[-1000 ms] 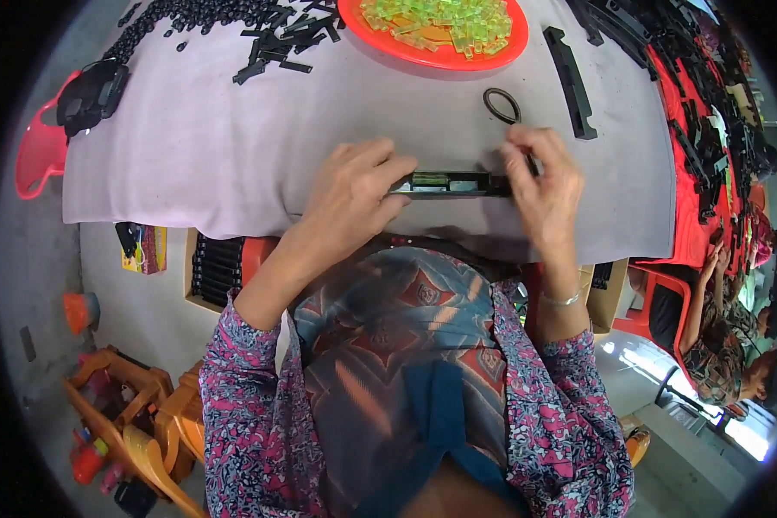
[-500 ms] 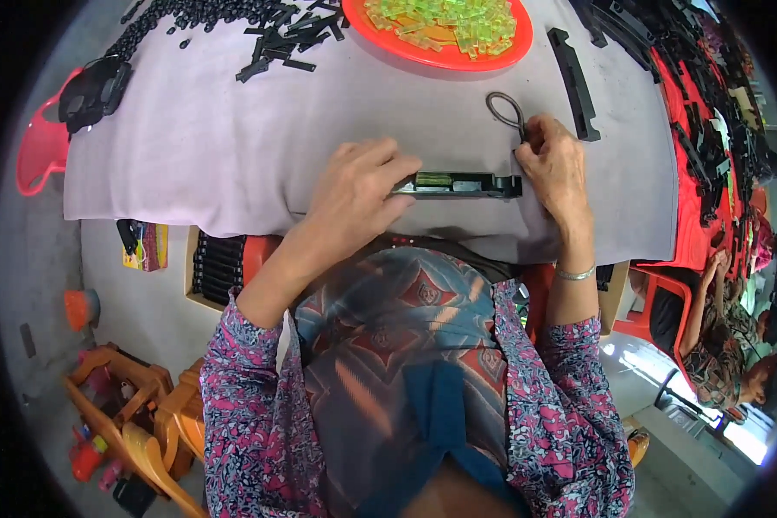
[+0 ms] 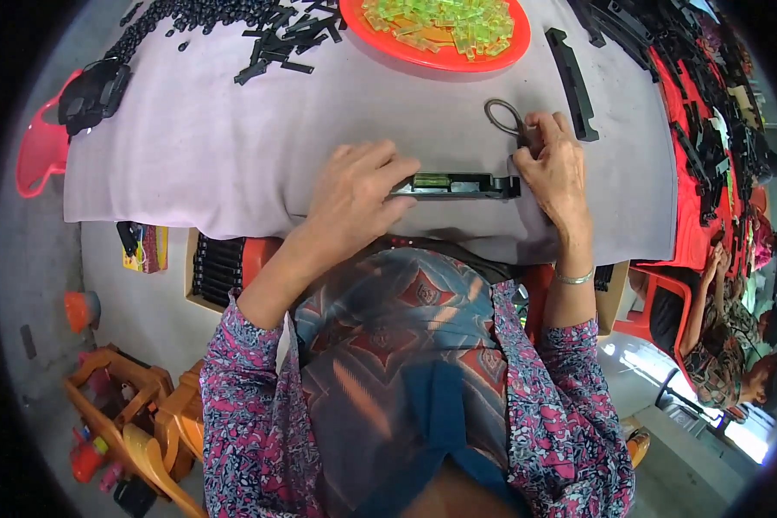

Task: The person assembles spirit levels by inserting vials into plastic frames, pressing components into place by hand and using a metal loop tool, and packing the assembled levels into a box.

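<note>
On the cloth-covered table (image 3: pixel 233 164), close to my body, lies a narrow black spirit level body (image 3: pixel 466 195) with a green vial (image 3: pixel 432 181) in its middle. My left hand (image 3: pixel 358 190) grips its left end between thumb and fingers, covering that end. Just beyond its right end, my right hand (image 3: pixel 559 168) curls its fingers around the near part of a tool with a dark loop handle (image 3: pixel 502 115). The loop points away to the left, and the hand hides the rest of the tool.
A red plate (image 3: pixel 432 63) heaped with yellow-green vials (image 3: pixel 475 30) stands at the far middle. Black strips (image 3: pixel 293 39) and small black parts (image 3: pixel 181 17) lie far left. Another black level body (image 3: pixel 571 82) is at right, near a red surface (image 3: pixel 691 207) piled with black parts.
My right hand and the loop-handled tool have shifted slightly, the thumb and fingers parting a little. The level body and my left hand are almost unmoved.
</note>
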`<move>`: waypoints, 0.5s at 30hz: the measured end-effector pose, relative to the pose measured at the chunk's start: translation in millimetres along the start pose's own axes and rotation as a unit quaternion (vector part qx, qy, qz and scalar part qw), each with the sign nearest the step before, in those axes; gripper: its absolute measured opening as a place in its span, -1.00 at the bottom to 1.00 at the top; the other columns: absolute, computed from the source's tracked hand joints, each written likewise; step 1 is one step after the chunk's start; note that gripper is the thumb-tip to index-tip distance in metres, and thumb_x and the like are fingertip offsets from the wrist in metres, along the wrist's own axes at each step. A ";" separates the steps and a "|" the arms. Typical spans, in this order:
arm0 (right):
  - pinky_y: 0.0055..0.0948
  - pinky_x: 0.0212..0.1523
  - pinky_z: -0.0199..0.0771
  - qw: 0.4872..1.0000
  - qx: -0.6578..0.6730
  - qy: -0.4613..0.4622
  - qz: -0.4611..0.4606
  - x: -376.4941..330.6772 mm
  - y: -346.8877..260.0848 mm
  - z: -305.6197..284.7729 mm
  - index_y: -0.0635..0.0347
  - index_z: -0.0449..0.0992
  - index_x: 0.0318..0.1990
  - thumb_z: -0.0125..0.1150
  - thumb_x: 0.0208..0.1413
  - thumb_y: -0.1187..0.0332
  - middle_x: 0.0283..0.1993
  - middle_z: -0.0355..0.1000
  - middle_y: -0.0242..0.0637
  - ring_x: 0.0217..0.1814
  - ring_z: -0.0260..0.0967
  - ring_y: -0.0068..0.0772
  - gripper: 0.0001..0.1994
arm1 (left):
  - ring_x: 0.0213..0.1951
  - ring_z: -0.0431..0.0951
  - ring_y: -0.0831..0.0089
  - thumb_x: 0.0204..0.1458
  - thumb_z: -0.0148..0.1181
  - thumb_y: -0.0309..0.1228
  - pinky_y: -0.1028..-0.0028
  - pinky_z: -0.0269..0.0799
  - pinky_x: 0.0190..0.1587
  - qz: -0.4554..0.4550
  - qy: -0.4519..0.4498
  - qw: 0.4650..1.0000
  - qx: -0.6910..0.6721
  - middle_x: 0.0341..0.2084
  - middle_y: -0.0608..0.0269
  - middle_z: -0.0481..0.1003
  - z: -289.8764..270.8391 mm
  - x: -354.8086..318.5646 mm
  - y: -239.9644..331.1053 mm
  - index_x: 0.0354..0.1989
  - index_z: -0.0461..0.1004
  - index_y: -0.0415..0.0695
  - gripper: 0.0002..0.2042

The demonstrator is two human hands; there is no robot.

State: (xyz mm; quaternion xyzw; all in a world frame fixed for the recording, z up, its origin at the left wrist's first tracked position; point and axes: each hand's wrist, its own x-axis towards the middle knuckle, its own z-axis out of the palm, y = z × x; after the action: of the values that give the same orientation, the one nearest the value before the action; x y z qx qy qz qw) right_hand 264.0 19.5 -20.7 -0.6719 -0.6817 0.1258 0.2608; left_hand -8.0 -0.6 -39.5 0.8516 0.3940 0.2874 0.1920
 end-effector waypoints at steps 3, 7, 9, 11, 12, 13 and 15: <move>-0.16 -0.15 0.42 0.983 -0.031 0.054 -0.175 4.5 8.1 7.3 0.28 0.52 -0.23 0.23 -0.05 0.51 -0.24 0.41 -0.13 -0.25 0.38 -0.03 -0.81 | -0.21 0.46 0.21 -0.18 0.37 -0.39 0.25 0.27 -0.16 0.006 0.008 1.000 0.005 -0.35 0.21 0.41 1.9 0.1 -0.9 -0.18 0.53 -0.14 -0.66; -0.21 -0.26 0.40 0.974 -0.031 -0.001 -0.223 13.6 11.0 9.1 0.30 0.49 -0.22 0.33 0.01 0.47 -0.31 0.39 -0.17 -0.21 0.37 -0.08 -0.80 | -0.21 0.47 0.22 -0.18 0.38 -0.38 0.25 0.27 -0.16 0.004 0.004 1.000 0.003 -0.35 0.21 0.41 1.2 0.1 -0.6 -0.17 0.53 -0.13 -0.66; -0.16 -0.19 0.38 0.984 0.005 -0.041 -0.173 17.3 15.4 10.1 0.28 0.51 -0.27 0.37 -0.01 0.38 -0.32 0.41 -0.15 -0.22 0.36 -0.01 -0.79 | -0.21 0.47 0.23 -0.18 0.38 -0.38 0.25 0.27 -0.16 -0.001 -0.002 1.000 0.000 -0.35 0.22 0.41 0.9 0.4 -0.2 -0.17 0.53 -0.13 -0.66; -0.15 -0.21 0.37 0.987 0.002 -0.042 -0.154 18.2 13.8 8.4 0.29 0.49 -0.28 0.36 0.00 0.38 -0.34 0.40 -0.14 -0.25 0.37 -0.01 -0.79 | -0.21 0.47 0.23 -0.18 0.38 -0.38 0.25 0.27 -0.16 0.006 0.001 1.000 0.004 -0.35 0.22 0.41 1.4 0.3 -0.8 -0.16 0.53 -0.13 -0.66; -0.13 -0.23 0.37 0.990 -0.001 -0.043 -0.135 18.9 12.7 7.1 0.29 0.48 -0.29 0.35 0.02 0.38 -0.36 0.39 -0.13 -0.29 0.37 -0.01 -0.80 | -0.21 0.47 0.24 -0.18 0.38 -0.38 0.25 0.27 -0.16 0.013 0.003 1.000 0.008 -0.35 0.22 0.42 1.6 0.3 -1.2 -0.16 0.53 -0.13 -0.65; -0.13 -0.23 0.37 0.990 -0.001 -0.043 -0.135 20.7 12.4 5.6 0.29 0.48 -0.29 0.35 0.02 0.38 -0.36 0.39 -0.13 -0.29 0.37 -0.01 -0.80 | -0.21 0.47 0.24 -0.18 0.38 -0.38 0.25 0.27 -0.16 0.013 0.004 1.000 0.008 -0.35 0.22 0.42 1.7 0.3 -1.3 -0.16 0.53 -0.13 -0.65; -0.16 -0.31 0.36 0.984 -0.022 -0.077 -0.158 25.2 13.2 3.4 0.31 0.46 -0.32 0.33 0.04 0.40 -0.39 0.37 -0.10 -0.38 0.35 0.00 -0.82 | -0.21 0.47 0.25 -0.18 0.38 -0.38 0.25 0.27 -0.16 0.009 -0.003 1.000 0.008 -0.34 0.24 0.42 2.1 0.2 -1.6 -0.16 0.54 -0.13 -0.66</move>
State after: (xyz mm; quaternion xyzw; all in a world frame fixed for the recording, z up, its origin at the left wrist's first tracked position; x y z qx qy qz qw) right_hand 274.4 45.7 -25.7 -0.5497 -0.7997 0.1195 0.2097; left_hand -7.4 0.4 -42.0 0.8576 0.3878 0.2837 0.1835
